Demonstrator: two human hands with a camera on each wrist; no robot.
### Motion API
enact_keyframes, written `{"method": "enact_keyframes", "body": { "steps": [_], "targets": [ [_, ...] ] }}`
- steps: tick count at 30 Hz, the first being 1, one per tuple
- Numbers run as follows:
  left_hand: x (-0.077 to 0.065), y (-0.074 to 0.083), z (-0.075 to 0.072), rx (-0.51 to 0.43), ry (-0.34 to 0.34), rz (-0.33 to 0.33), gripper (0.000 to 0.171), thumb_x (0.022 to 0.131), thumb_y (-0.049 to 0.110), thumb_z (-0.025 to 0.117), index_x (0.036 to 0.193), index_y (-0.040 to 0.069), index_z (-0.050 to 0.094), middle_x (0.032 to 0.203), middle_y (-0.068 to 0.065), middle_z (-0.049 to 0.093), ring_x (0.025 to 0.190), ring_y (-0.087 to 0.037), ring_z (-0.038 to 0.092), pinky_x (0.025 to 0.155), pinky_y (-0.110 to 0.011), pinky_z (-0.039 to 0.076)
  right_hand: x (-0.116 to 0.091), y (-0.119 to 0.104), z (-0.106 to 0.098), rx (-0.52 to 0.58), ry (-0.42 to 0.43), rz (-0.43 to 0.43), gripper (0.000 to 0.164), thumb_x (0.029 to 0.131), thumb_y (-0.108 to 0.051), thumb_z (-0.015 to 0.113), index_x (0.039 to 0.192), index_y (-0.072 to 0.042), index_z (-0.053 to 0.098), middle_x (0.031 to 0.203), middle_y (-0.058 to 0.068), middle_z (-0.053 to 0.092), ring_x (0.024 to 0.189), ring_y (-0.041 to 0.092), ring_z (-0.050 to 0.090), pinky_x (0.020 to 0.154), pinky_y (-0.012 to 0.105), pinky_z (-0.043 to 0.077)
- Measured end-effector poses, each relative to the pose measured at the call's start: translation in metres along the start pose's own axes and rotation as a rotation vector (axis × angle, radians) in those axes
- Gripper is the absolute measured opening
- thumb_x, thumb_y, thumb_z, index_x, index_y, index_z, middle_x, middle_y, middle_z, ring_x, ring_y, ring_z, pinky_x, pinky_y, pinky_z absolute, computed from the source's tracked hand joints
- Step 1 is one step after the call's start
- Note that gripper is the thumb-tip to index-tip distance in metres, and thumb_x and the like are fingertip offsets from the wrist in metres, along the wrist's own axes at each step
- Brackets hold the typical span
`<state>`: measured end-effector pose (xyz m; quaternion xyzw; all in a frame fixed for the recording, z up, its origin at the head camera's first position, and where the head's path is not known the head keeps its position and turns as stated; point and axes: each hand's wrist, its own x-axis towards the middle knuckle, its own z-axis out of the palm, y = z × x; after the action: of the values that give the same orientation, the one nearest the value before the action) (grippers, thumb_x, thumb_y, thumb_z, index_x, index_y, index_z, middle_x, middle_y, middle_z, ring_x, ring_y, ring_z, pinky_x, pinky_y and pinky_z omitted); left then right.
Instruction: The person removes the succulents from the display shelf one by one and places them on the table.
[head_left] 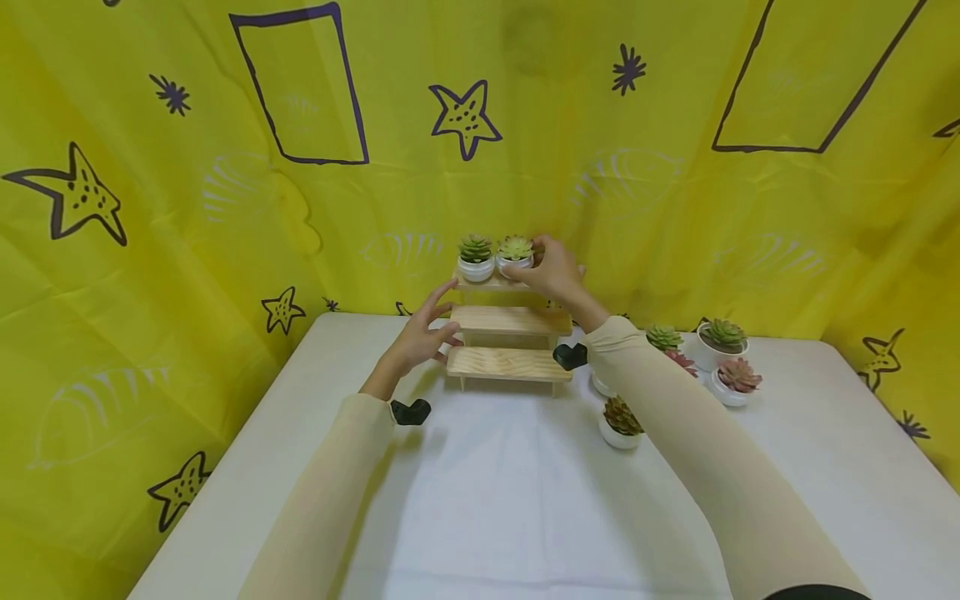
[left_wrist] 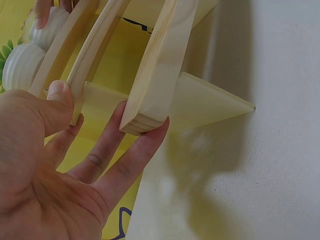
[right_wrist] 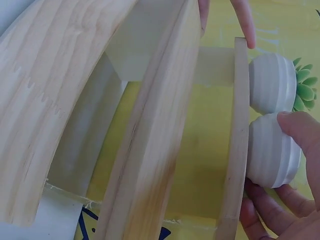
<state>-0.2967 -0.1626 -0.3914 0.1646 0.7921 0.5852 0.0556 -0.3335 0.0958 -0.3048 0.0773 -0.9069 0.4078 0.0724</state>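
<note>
On the top tier of the wooden stepped stand [head_left: 510, 320] sit two artificial succulents in white pots. My right hand [head_left: 557, 271] pinches the right one, the pale green potted succulent [head_left: 515, 250], thumb on the front of its ribbed white pot [right_wrist: 272, 150] and fingers round the other side. Directly beside it stands the darker green potted succulent [head_left: 476, 257]. At the stand's left end, my left hand [head_left: 418, 340] has its fingers spread against the tier ends. Its thumb [left_wrist: 59, 95] touches the middle tier, and two fingertips meet the end of the bottom tier [left_wrist: 150, 105].
Right of the stand, several more potted succulents stand on the white table [head_left: 480, 500], partly hidden by my right sleeve [head_left: 675, 433]. Among them are a brownish one [head_left: 621, 422], a pink one [head_left: 737, 382] and a green one [head_left: 722, 343]. A yellow patterned curtain [head_left: 525, 125] hangs behind.
</note>
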Motion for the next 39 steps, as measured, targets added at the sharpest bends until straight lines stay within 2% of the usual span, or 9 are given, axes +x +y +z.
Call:
{"method": "enact_keyframes", "body": {
  "steps": [9,13,17,31,39],
  "targets": [
    [-0.001,0.002,0.001,0.003,0.006,-0.014,0.075,0.105,0.01,0.059,0.159,0.049,0.026,0.164,-0.02,0.03,0.098,-0.04,0.072,0.059,-0.044,0.061,-0.002,0.003,-0.007,-0.005,0.03,-0.044,0.07,0.087,-0.042,0.081,0.137,0.0,0.055,0.12,0.018,0.068,0.112,0.033,0.062,0.107,0.061,0.027],
    [-0.002,0.003,0.001,0.005,0.005,-0.023,0.075,0.106,0.009,0.058,0.16,0.049,0.025,0.164,-0.019,0.03,0.1,-0.041,0.072,0.06,-0.041,0.062,-0.002,0.005,-0.012,0.046,0.026,-0.063,0.07,0.086,-0.039,0.082,0.137,0.001,0.055,0.122,0.02,0.067,0.113,0.034,0.061,0.103,0.052,0.039],
    [-0.001,0.003,0.001,0.003,0.004,-0.025,0.075,0.106,0.01,0.058,0.16,0.05,0.025,0.164,-0.019,0.029,0.101,-0.041,0.071,0.062,-0.044,0.062,-0.004,0.005,-0.018,0.104,0.001,-0.078,0.072,0.086,-0.035,0.084,0.138,0.002,0.052,0.124,0.022,0.065,0.115,0.034,0.06,0.094,0.047,0.05],
    [-0.002,0.004,0.002,0.002,-0.002,-0.018,0.075,0.105,0.011,0.059,0.159,0.05,0.025,0.165,-0.019,0.029,0.101,-0.042,0.071,0.064,-0.048,0.062,-0.012,0.009,-0.03,0.085,-0.033,-0.111,0.071,0.086,-0.035,0.084,0.139,0.001,0.052,0.125,0.02,0.062,0.114,0.033,0.058,0.095,0.048,0.05],
    [-0.001,0.001,0.001,0.007,0.002,-0.009,0.075,0.105,0.011,0.059,0.159,0.05,0.026,0.165,-0.019,0.029,0.101,-0.041,0.072,0.062,-0.046,0.062,-0.025,0.014,-0.04,0.064,-0.063,-0.141,0.069,0.086,-0.033,0.084,0.138,0.0,0.053,0.124,0.021,0.061,0.114,0.034,0.058,0.095,0.048,0.051]
  ]
}}
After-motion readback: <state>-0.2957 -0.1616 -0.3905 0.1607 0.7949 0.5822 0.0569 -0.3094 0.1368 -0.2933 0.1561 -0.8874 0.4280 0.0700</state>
